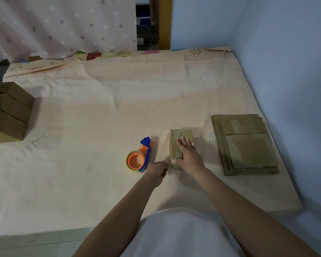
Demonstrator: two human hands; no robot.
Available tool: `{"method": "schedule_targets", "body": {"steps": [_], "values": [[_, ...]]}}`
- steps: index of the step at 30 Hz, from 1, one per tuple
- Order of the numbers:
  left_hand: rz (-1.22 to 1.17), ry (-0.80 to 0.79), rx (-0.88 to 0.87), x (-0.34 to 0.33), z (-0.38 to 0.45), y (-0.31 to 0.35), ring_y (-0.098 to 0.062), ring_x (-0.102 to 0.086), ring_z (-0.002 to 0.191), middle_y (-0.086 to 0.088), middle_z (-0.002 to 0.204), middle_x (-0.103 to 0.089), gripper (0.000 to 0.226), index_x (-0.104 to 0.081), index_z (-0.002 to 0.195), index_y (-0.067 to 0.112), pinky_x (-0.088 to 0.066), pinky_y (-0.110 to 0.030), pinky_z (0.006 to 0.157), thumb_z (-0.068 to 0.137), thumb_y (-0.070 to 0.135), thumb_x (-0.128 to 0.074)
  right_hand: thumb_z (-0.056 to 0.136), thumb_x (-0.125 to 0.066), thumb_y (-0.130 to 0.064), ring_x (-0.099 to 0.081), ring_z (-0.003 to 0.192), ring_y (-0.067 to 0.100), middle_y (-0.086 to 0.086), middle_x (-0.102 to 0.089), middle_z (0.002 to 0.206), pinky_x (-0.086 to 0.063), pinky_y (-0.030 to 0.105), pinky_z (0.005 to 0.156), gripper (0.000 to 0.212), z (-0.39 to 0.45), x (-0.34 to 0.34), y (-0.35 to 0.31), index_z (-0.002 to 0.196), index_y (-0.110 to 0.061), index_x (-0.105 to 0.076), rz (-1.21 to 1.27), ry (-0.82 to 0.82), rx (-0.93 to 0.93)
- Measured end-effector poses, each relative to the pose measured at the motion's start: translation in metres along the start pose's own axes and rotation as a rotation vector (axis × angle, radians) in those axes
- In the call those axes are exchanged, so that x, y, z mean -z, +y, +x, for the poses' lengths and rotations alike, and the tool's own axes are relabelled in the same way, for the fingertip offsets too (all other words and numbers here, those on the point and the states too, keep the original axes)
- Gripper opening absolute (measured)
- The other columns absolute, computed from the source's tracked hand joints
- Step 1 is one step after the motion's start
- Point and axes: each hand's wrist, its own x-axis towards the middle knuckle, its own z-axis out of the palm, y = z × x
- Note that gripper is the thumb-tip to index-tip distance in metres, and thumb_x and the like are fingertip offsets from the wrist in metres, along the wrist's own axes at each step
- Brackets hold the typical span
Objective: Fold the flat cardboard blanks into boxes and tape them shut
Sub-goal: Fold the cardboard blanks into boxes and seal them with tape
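— Two hands on what?
— Right hand (188,156) lies flat, fingers straight, on folded box (176,145), mid-bed. Left hand (157,170) pinches its near-left corner, beside tape dispenser (139,156).
— Blanks?
— Flat blanks (246,143), stacked right.

A wide stretch of peach bedsheet (100,112) lies open between the folded brown cardboard boxes (7,112) at far left and the orange-and-blue tape dispenser (138,157). At right, the stack of flat cardboard blanks (246,143) sits near the blue wall (289,71), leaving only a narrow strip.
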Motion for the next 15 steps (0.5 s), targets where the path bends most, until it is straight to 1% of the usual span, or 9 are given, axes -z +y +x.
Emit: {"method": "schedule_targets", "body": {"steps": [2,4,6,8,9,11,12,13,15], "values": [[0.021,0.028,0.011,-0.0019,0.0,0.0004,-0.015,-0.048,0.063,-0.01,0.07,-0.054,0.011,-0.065,0.078,0.001,-0.042,-0.025,0.057,0.086,-0.001,-0.072,0.093,-0.067,-0.035,0.011,0.154,0.017,0.001,0.007,0.168,0.012,0.025,0.118,0.094,-0.0002,0.0,-0.0004,0.161,-0.019,-0.004,-0.001,0.002,0.0],[0.029,0.067,0.028,-0.0048,0.0011,0.0002,-0.017,-0.05,0.065,-0.011,0.072,-0.057,0.013,-0.064,0.077,0.001,-0.043,-0.026,0.059,0.082,0.001,-0.076,0.094,-0.067,-0.036,0.011,0.154,0.018,0.001,0.006,0.168,0.01,0.027,0.12,0.094,0.0,0.0002,-0.0007,0.161,-0.019,-0.004,-0.003,0.001,-0.002],[0.016,0.103,0.033,-0.008,-0.0002,0.0011,-0.017,-0.051,0.067,-0.01,0.073,-0.059,0.012,-0.067,0.083,0.0,-0.045,-0.027,0.062,0.081,0.003,-0.078,0.094,-0.066,-0.036,0.011,0.154,0.018,0.002,0.006,0.168,0.009,0.029,0.121,0.093,-0.0002,0.0001,-0.001,0.161,-0.018,-0.003,-0.012,-0.001,0.0],[0.017,0.132,0.018,-0.0095,-0.0028,0.0017,-0.017,-0.051,0.066,-0.009,0.071,-0.059,0.017,-0.068,0.092,-0.001,-0.044,-0.025,0.061,0.08,0.004,-0.08,0.095,-0.065,-0.035,0.011,0.154,0.018,0.003,0.007,0.168,0.009,0.029,0.121,0.093,-0.0004,0.0001,-0.0014,0.161,-0.018,-0.002,-0.026,0.002,0.003],[0.02,0.143,-0.008,-0.0088,-0.0032,0.0017,-0.017,-0.05,0.065,-0.008,0.071,-0.059,0.018,-0.068,0.094,0.002,-0.043,-0.025,0.059,0.08,0.003,-0.08,0.095,-0.065,-0.035,0.011,0.154,0.018,0.003,0.007,0.168,0.009,0.03,0.121,0.093,-0.0006,0.0003,-0.0017,0.161,-0.017,-0.001,-0.031,-0.002,-0.001],[0.045,0.174,-0.053,-0.0059,-0.0043,0.0013,-0.018,-0.052,0.067,-0.008,0.072,-0.061,0.018,-0.067,0.087,0.009,-0.043,-0.026,0.058,0.078,0.003,-0.081,0.095,-0.065,-0.034,0.011,0.154,0.019,0.003,0.008,0.168,0.008,0.031,0.122,0.093,-0.0006,0.001,-0.0024,0.161,-0.017,-0.001,-0.046,-0.007,-0.008],[0.065,0.206,-0.068,-0.0047,-0.0038,0.0017,-0.02,-0.055,0.07,-0.008,0.074,-0.063,0.014,-0.069,0.08,0.01,-0.046,-0.027,0.059,0.078,0.003,-0.081,0.095,-0.065,-0.034,0.011,0.154,0.019,0.003,0.008,0.168,0.008,0.031,0.122,0.093,-0.0002,0.0009,-0.0027,0.161,-0.017,-0.001,-0.054,-0.008,-0.011],[0.081,0.24,-0.083,-0.0044,-0.0035,0.0028,-0.023,-0.059,0.073,-0.009,0.074,-0.067,0.012,-0.07,0.074,0.01,-0.051,-0.029,0.062,0.079,0.004,-0.079,0.096,-0.064,-0.034,0.01,0.154,0.02,0.004,0.007,0.168,0.008,0.031,0.122,0.093,0.0001,0.0007,-0.0033,0.161,-0.017,-0.001,-0.059,-0.007,-0.013],[0.13,0.288,-0.138,-0.0064,-0.0036,0.0065,-0.026,-0.067,0.073,-0.011,0.072,-0.072,0.02,-0.071,0.067,0.008,-0.059,-0.037,0.073,0.086,0.013,-0.074,0.097,-0.064,-0.03,0.009,0.155,0.02,0.004,0.007,0.168,0.008,0.031,0.122,0.091,0.0017,-0.0002,-0.0035,0.161,-0.016,-0.001,-0.062,0.001,-0.011]]}}
